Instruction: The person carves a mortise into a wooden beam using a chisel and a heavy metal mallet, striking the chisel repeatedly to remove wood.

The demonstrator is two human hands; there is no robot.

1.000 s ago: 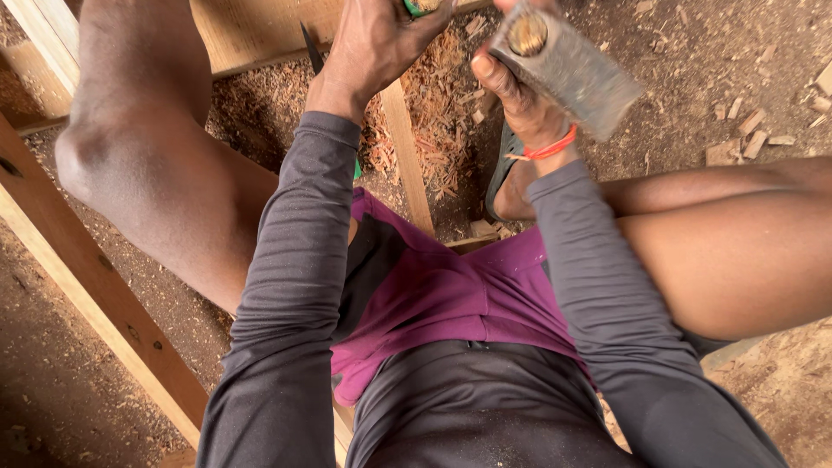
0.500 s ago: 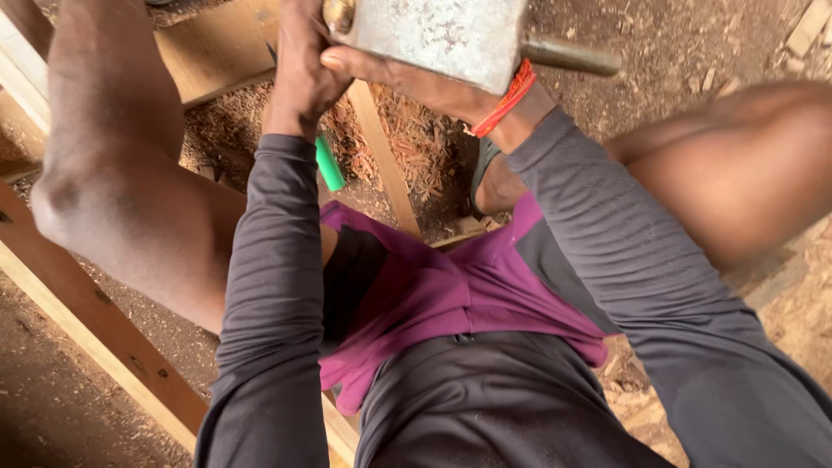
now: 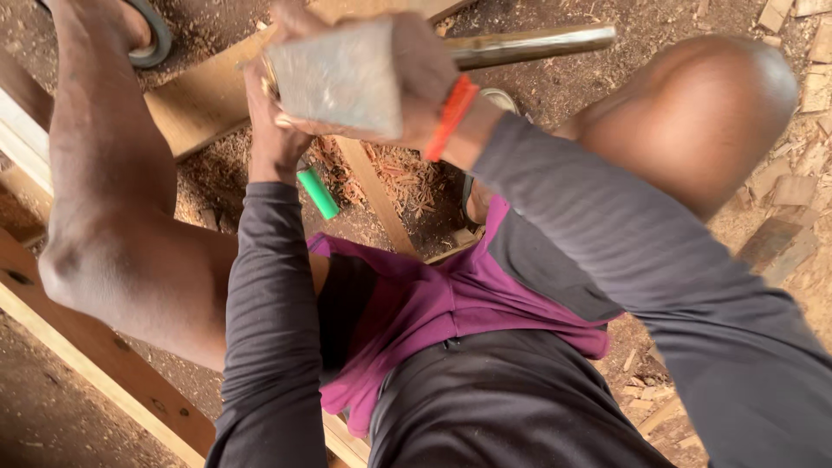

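Observation:
My right hand (image 3: 429, 74), with an orange band at the wrist, is closed around a hammer with a grey metal block head (image 3: 334, 78); its metal handle (image 3: 529, 42) points right. The head is raised close to the camera and covers part of my left hand (image 3: 270, 139). That hand grips a tool with a green handle (image 3: 318, 192), whose end sticks out below the fist; the tool's tip is hidden. Both hands hover over a wooden plank (image 3: 204, 108) and a narrow wooden strip (image 3: 377, 204) between my bare knees.
Reddish wood shavings (image 3: 416, 182) cover the dirt floor under the strip. A long wooden beam (image 3: 95, 355) runs diagonally at lower left. A sandalled foot (image 3: 154, 39) rests at top left. Loose wood offcuts (image 3: 789, 195) lie at the right.
The hammer has swung up and to the left, nearer the camera, and now covers my left hand. The left hand has stayed on the green-handled tool.

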